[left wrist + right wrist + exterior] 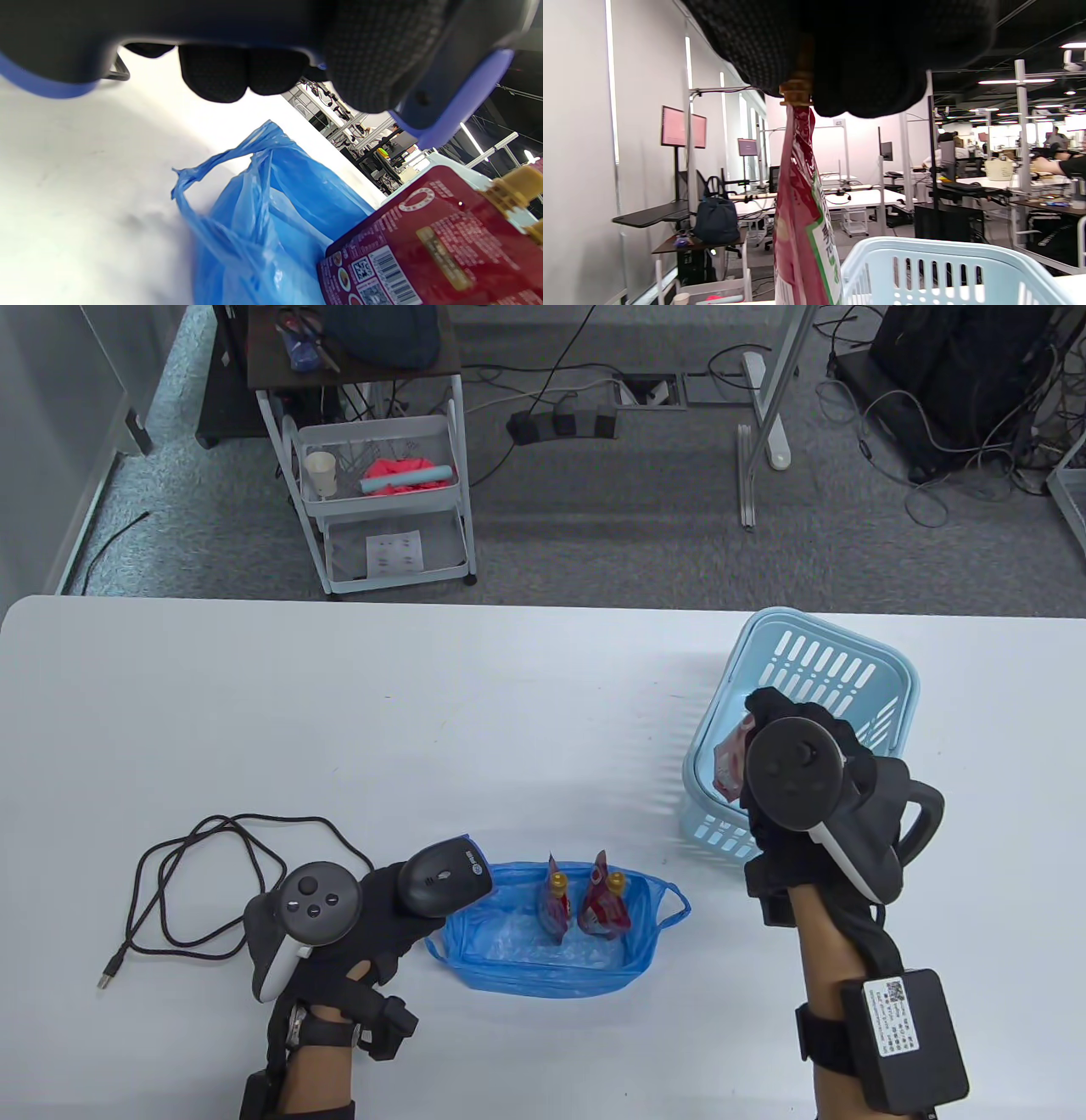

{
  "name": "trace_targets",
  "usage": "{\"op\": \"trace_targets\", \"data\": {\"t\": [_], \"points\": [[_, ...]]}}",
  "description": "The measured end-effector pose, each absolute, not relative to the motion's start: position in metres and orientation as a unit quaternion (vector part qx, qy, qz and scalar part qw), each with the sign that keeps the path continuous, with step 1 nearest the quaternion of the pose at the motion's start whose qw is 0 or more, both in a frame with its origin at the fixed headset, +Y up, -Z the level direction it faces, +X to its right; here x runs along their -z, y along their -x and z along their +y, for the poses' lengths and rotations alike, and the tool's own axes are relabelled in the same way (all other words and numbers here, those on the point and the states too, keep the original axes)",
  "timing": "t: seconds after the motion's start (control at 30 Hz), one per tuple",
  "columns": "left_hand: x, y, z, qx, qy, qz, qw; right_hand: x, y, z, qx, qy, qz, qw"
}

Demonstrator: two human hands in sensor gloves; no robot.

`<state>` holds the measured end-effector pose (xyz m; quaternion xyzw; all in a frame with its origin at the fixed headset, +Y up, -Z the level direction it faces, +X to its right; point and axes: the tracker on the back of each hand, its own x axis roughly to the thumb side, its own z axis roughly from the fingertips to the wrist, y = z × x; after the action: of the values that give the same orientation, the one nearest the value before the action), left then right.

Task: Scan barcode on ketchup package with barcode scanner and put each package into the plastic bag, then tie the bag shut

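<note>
My left hand (pixel 373 925) grips the dark barcode scanner (pixel 443 881) just left of the open blue plastic bag (pixel 551 959), its nose toward the bag. Two red ketchup packages (pixel 604 909) with yellow caps stand upright inside the bag; one shows its barcode close up in the left wrist view (pixel 428 250). My right hand (pixel 793 763) is above the light blue basket (pixel 814 670) and pinches a third ketchup package (pixel 804 212) by its yellow cap, so it hangs over the basket rim (pixel 925 250). In the table view only a pale corner of that package (pixel 731 759) shows.
The scanner's black cable (pixel 195 891) loops over the table at the left and ends in a USB plug (pixel 108 976). Behind the white table (pixel 424 712) a wire cart (pixel 382 500) stands on the floor.
</note>
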<state>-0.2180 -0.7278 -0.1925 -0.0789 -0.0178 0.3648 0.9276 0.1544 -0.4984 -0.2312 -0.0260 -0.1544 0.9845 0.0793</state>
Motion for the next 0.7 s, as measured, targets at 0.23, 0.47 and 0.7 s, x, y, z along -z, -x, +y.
{"op": "trace_targets", "data": {"t": [0.23,0.47,0.7], "points": [[0.192,0.222,-0.727,-0.389,0.072,-0.018,0.918,0.229,-0.113,-0.501,-0.984,-0.040,-0.150,0.085],[0.192,0.226,-0.726,-0.410,0.066,-0.018,0.909,0.230,-0.071,-0.512,-0.982,-0.097,-0.136,0.093],[0.192,0.227,-0.725,-0.416,0.062,-0.021,0.907,0.234,-0.032,-0.534,-0.980,-0.140,-0.110,0.091]]}}
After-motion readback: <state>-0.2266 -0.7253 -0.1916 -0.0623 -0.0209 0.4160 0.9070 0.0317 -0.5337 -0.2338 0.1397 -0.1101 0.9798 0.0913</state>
